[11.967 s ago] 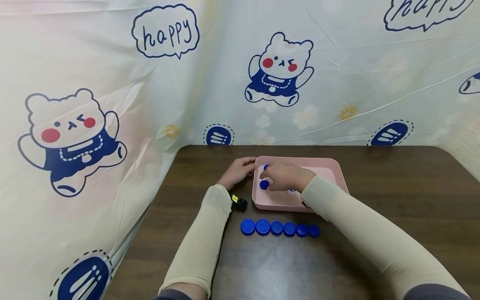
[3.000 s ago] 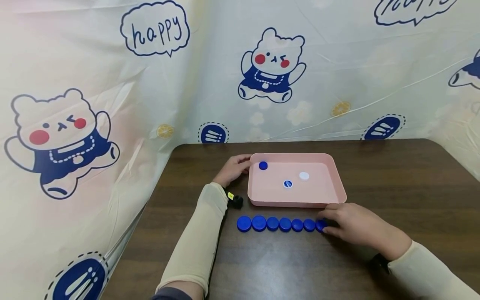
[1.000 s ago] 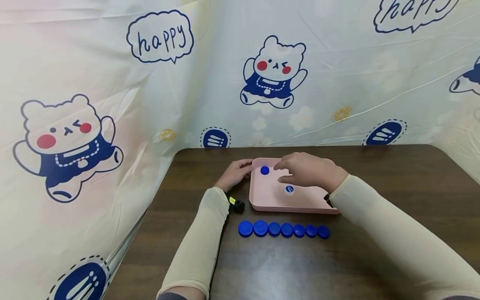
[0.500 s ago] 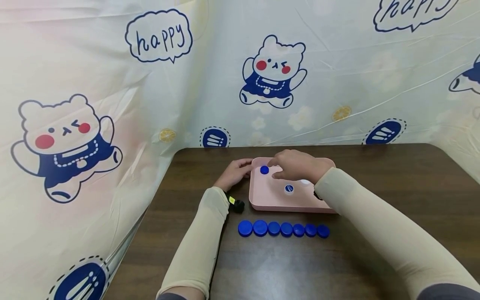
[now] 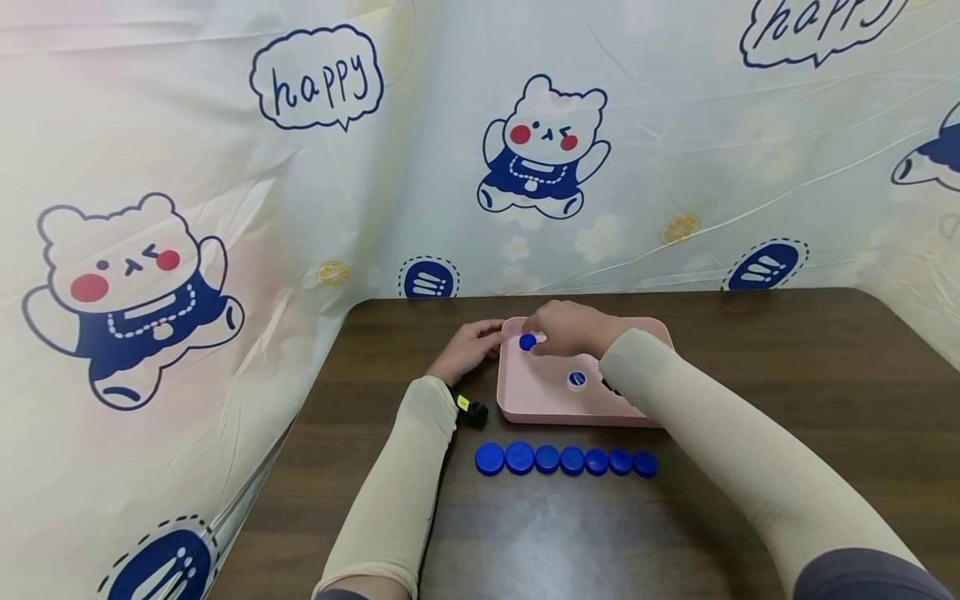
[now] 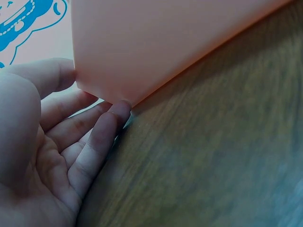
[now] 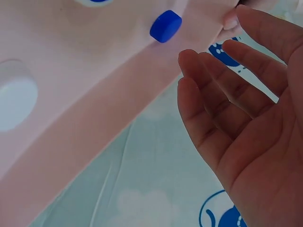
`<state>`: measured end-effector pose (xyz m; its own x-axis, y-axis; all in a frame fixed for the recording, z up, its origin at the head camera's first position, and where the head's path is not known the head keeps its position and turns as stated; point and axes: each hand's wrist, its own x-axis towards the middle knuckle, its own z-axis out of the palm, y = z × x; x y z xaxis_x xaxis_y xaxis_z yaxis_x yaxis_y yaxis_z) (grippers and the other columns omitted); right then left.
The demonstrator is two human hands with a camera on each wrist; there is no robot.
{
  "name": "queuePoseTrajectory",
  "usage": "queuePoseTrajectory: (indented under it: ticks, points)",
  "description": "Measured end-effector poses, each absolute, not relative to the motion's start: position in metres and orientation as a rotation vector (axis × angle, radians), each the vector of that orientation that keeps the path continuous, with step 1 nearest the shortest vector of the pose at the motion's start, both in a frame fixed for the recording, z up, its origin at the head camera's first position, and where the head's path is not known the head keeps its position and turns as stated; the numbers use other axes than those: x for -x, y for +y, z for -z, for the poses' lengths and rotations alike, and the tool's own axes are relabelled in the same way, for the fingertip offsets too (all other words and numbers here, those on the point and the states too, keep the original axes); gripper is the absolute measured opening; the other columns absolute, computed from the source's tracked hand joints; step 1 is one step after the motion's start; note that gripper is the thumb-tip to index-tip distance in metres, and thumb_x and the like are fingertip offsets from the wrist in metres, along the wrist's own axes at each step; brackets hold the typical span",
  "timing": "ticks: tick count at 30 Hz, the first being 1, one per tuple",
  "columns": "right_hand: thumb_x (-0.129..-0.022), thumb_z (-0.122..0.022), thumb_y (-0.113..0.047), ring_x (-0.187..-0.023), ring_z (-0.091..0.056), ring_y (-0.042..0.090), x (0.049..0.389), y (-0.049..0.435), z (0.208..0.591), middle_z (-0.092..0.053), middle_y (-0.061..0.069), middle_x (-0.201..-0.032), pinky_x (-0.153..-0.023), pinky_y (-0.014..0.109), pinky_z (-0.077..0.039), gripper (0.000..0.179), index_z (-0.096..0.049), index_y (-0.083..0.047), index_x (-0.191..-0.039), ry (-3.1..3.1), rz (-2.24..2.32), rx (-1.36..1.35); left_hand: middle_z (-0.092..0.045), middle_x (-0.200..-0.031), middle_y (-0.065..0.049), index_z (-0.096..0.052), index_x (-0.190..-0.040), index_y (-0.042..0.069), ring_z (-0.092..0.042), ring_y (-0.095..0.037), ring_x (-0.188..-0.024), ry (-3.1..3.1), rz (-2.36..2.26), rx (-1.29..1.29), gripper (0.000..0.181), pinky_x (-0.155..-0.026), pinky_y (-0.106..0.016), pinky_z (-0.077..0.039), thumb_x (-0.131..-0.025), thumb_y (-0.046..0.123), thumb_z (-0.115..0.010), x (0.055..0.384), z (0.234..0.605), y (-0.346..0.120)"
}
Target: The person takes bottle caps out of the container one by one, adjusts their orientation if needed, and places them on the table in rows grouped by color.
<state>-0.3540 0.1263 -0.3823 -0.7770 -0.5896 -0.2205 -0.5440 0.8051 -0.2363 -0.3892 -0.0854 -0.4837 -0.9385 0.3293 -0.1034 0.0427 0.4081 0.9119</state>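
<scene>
mid-frame, the left hand [image 5: 465, 350], loosely extended, touches the pink tray [image 5: 536, 392], probably steadying it; the right hand [image 5: 573, 328], gripping nothing, hovers beside a blue bottle cap [image 5: 527, 342].

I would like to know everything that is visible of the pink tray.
The pink tray is a shallow rectangle with rounded corners and low walls, apparently plastic. It rests on the brown table, partly hidden by the right hand and sleeve; contact there is unclear. The left hand touches it near its far left corner. Inside rest a blue cap, a white disc and a piece with a blue-and-white top.
</scene>
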Motion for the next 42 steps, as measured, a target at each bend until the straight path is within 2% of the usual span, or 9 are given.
queuePoseTrajectory:
  ticks: [21, 28, 36, 42]
  points:
    - [-0.093, -0.067, -0.029, -0.123, -0.052, 0.030, 0.373, 0.113, 0.407, -0.058, 0.010, -0.133, -0.103, 0.047, -0.041, 0.049, -0.056, -0.018, -0.140, 2.749, 0.128, 0.860, -0.063, -0.120, 0.001, -0.061, -0.133, 0.019, -0.065, -0.017, -0.097, 2.352, -1.592, -0.337, 0.047, -0.084, -0.033, -0.053, -0.093, 0.043, -0.064, 0.393, 0.486, -0.086]
    - [-0.095, -0.064, -0.028, -0.122, -0.052, 0.030, 0.378, 0.109, 0.412, -0.057, 0.012, -0.132, -0.101, 0.046, -0.041, 0.049, -0.053, -0.020, -0.142, 2.757, 0.093, 0.864, -0.063, -0.120, 0.001, -0.061, -0.133, 0.019, -0.064, -0.018, -0.097, 2.344, -1.599, -0.353, 0.044, -0.084, -0.034, -0.053, -0.094, 0.040, -0.064, 0.391, 0.488, -0.086]
    - [-0.097, -0.060, -0.027, -0.130, -0.045, 0.029, 0.385, 0.104, 0.418, -0.052, 0.010, -0.139, -0.105, 0.046, -0.038, 0.050, -0.048, -0.025, -0.145, 2.743, 0.087, 0.825, -0.063, -0.123, -0.001, -0.060, -0.134, 0.017, -0.064, -0.018, -0.098, 2.328, -1.625, -0.353, 0.043, -0.084, -0.034, -0.053, -0.095, 0.036, -0.064, 0.391, 0.487, -0.086]
    - [-0.099, -0.056, -0.024, -0.128, -0.047, 0.028, 0.385, 0.101, 0.421, -0.054, 0.005, -0.137, -0.103, 0.045, -0.039, 0.046, -0.049, -0.027, -0.144, 2.712, 0.099, 0.789, -0.063, -0.121, -0.002, -0.061, -0.133, 0.015, -0.064, -0.019, -0.097, 2.335, -1.639, -0.354, 0.042, -0.082, -0.034, -0.054, -0.095, 0.032, -0.064, 0.391, 0.487, -0.085]
